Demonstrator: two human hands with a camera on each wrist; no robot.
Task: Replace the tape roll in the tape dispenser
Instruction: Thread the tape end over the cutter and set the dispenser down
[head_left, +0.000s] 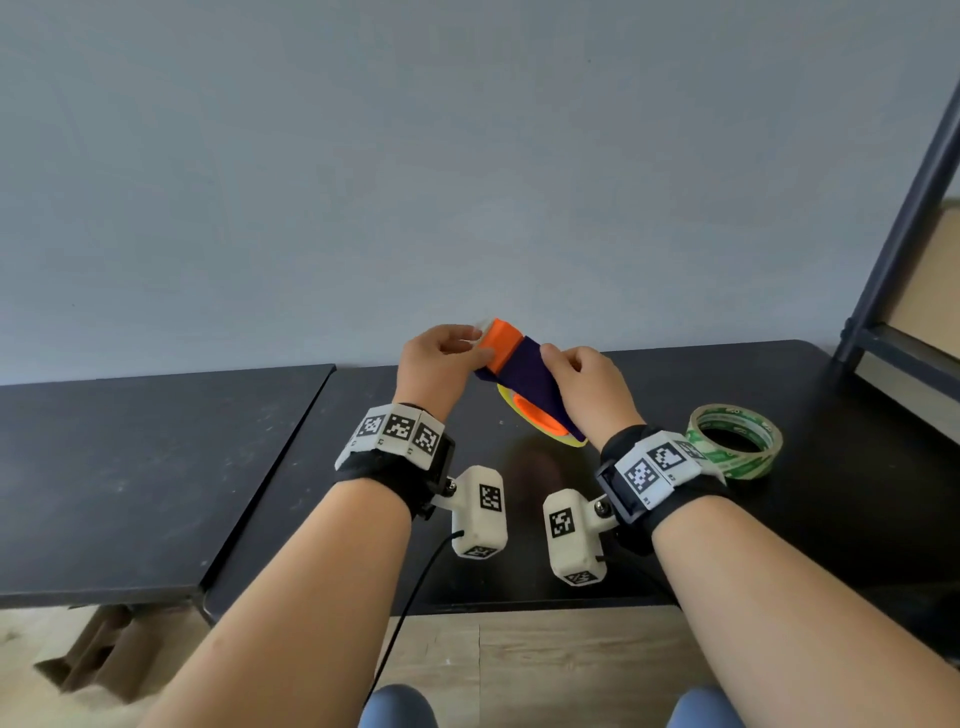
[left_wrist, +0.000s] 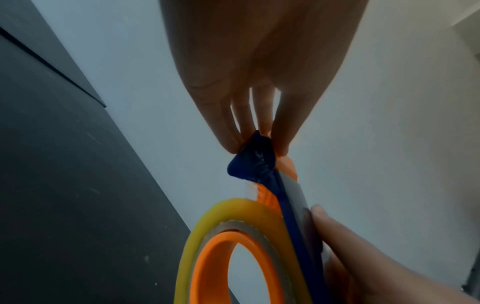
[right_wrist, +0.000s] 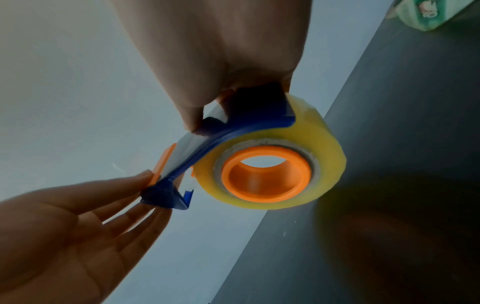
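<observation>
A blue and orange tape dispenser (head_left: 524, 379) is held up above the black table (head_left: 831, 467). A yellowish clear tape roll (right_wrist: 306, 148) sits on its orange hub (right_wrist: 265, 172). My right hand (head_left: 582, 379) grips the blue body of the dispenser (right_wrist: 249, 121) from above. My left hand (head_left: 447, 358) pinches the orange and blue cutter end (left_wrist: 257, 158) between thumb and fingertips (right_wrist: 145, 179). A second roll, with a green printed wrapper (head_left: 735, 441), lies flat on the table to the right of my right wrist.
A second black table (head_left: 130, 467) adjoins on the left, with a narrow gap between. A dark metal shelf frame (head_left: 904, 234) stands at the far right. A grey wall is right behind the tables. A cable (head_left: 410, 613) hangs from the left wrist camera.
</observation>
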